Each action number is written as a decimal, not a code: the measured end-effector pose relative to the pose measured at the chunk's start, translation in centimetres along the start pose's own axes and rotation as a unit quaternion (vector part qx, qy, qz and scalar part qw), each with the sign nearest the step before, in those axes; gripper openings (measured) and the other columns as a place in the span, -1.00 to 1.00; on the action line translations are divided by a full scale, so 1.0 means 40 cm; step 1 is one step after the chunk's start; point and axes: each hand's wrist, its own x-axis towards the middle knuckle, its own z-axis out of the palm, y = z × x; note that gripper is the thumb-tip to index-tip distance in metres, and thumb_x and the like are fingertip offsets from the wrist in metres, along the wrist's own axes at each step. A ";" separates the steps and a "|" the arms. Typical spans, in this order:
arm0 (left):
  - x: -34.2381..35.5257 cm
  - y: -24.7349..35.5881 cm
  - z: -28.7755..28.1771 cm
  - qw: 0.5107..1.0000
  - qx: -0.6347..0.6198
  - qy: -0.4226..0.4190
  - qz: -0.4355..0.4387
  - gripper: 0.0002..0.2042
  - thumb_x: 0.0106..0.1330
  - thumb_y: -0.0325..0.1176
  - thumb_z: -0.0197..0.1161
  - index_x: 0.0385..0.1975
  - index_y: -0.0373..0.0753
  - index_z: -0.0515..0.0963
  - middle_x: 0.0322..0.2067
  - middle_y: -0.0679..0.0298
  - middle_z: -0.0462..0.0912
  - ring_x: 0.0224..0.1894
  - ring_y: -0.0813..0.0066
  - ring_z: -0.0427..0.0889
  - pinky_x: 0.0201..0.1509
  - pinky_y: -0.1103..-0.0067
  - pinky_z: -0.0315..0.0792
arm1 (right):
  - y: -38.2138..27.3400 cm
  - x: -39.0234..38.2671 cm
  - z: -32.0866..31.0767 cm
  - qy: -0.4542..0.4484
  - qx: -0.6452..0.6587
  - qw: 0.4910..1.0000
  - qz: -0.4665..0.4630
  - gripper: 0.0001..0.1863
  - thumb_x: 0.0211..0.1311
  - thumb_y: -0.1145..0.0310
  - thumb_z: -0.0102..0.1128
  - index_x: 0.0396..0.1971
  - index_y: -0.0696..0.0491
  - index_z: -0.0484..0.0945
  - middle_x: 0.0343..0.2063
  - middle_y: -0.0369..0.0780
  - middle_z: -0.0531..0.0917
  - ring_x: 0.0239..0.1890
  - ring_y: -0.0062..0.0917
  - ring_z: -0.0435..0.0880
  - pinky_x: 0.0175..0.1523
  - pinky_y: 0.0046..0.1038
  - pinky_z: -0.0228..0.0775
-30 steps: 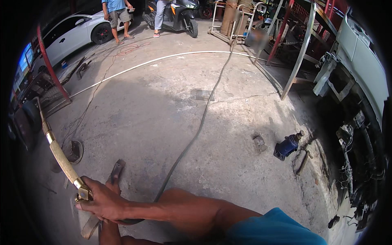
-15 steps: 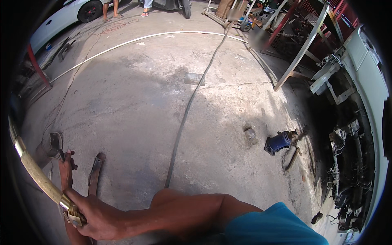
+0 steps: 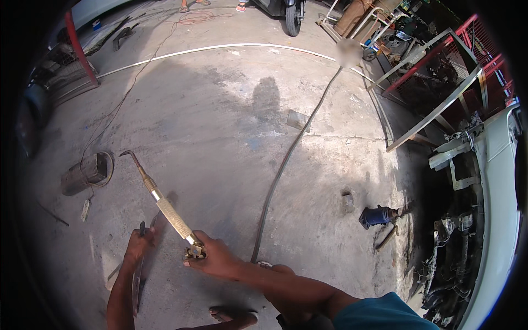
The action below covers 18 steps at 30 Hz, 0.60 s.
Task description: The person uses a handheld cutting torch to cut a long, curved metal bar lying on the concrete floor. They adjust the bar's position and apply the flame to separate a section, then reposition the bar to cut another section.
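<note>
My right hand (image 3: 215, 257) is wrapped round the valve end of a brass gas welding torch (image 3: 175, 218). The torch slants up and to the left, its thin curved tip above the floor, and no flame shows. My left hand (image 3: 138, 245), lower left, is closed with a small dark end sticking out above the fingers; what it belongs to is unclear. Just beside that hand a brown flat metal bar (image 3: 137, 286) runs along the floor, partly hidden and blurred. A dark rectangular metal box (image 3: 87, 175) lies beyond the left hand, with a cord round it.
A dark hose (image 3: 286, 154) crosses the concrete floor towards me. On the right are a blue bottle jack (image 3: 378, 216), a metal frame (image 3: 434, 118) and a stripped white car body (image 3: 498, 165). A white pipe (image 3: 220, 48) curves across the back; a motorbike wheel (image 3: 293, 21) stands behind it.
My right hand has swung the torch from the far left edge towards the middle. My left hand has moved nearer and right. The view has shifted left, showing more of the metal box.
</note>
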 end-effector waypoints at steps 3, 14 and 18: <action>-0.185 -0.148 -0.078 0.995 0.032 0.028 -0.087 -0.57 0.49 -0.07 0.36 -0.38 -0.41 0.68 -0.54 0.22 0.66 -0.52 0.44 0.64 -0.42 0.40 0.57 | 0.021 -0.026 -0.054 -0.056 -0.058 0.996 0.030 -0.34 0.28 0.23 0.56 0.28 0.04 0.41 -0.28 -0.08 0.77 -0.18 -0.26 0.81 -0.05 -0.22 0.56; -1.614 -0.343 0.029 0.911 -0.136 0.046 -0.388 -0.68 0.51 -0.04 0.34 -0.17 -0.21 0.68 -0.65 0.27 0.59 -0.67 0.50 0.54 -0.58 0.49 0.52 | -0.292 -0.632 -0.444 -0.020 -0.190 0.969 0.158 -0.46 0.21 0.27 0.52 0.14 0.04 0.50 -0.29 0.02 0.77 -0.15 0.04 0.78 -0.04 -0.03 0.56; -1.845 -0.256 0.175 0.920 -0.147 -0.010 -0.364 -0.60 0.49 0.05 0.34 -0.09 -0.24 0.70 -0.59 0.27 0.64 -0.60 0.45 0.65 -0.49 0.43 0.61 | -0.474 -0.960 -0.685 -0.040 -0.255 0.946 0.196 -0.49 0.19 0.25 0.53 0.10 0.01 0.54 -0.29 -0.06 0.80 -0.15 -0.05 0.80 -0.02 -0.07 0.56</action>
